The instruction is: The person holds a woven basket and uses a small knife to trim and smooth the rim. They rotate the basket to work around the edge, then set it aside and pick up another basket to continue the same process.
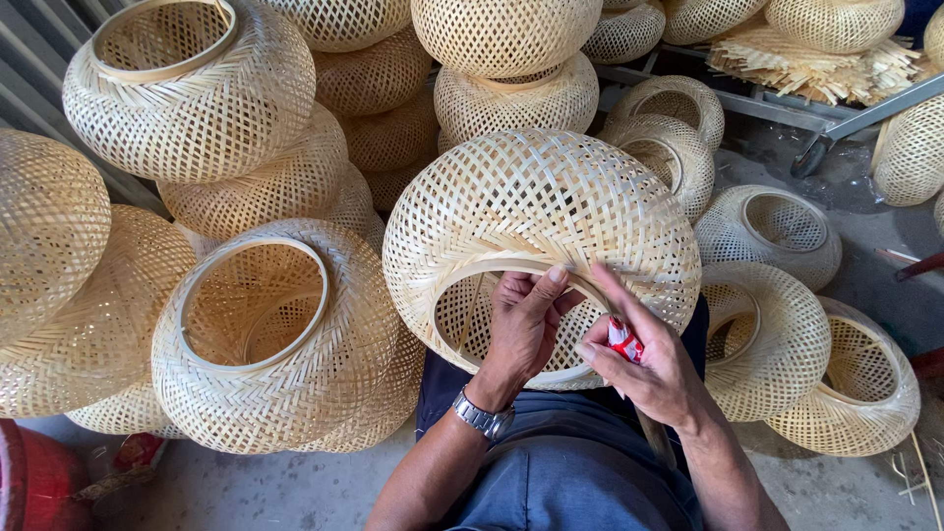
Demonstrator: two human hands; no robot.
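A round woven bamboo basket (536,202) rests on my lap, its open rim tilted toward me. My left hand (523,320) grips the near part of the rim, thumb pressed on the bamboo ring; a metal watch sits on that wrist. My right hand (644,359) is closed around a tool with a red and white handle (623,340), its tip set against the rim beside my left thumb. The tool's working end is hidden by my fingers and the weave.
Several similar woven baskets are stacked at left (261,334) and behind (192,88), more lie on the concrete floor at right (767,339). Loose bamboo strips (816,64) lie on a metal frame at top right. A red object (34,482) sits bottom left.
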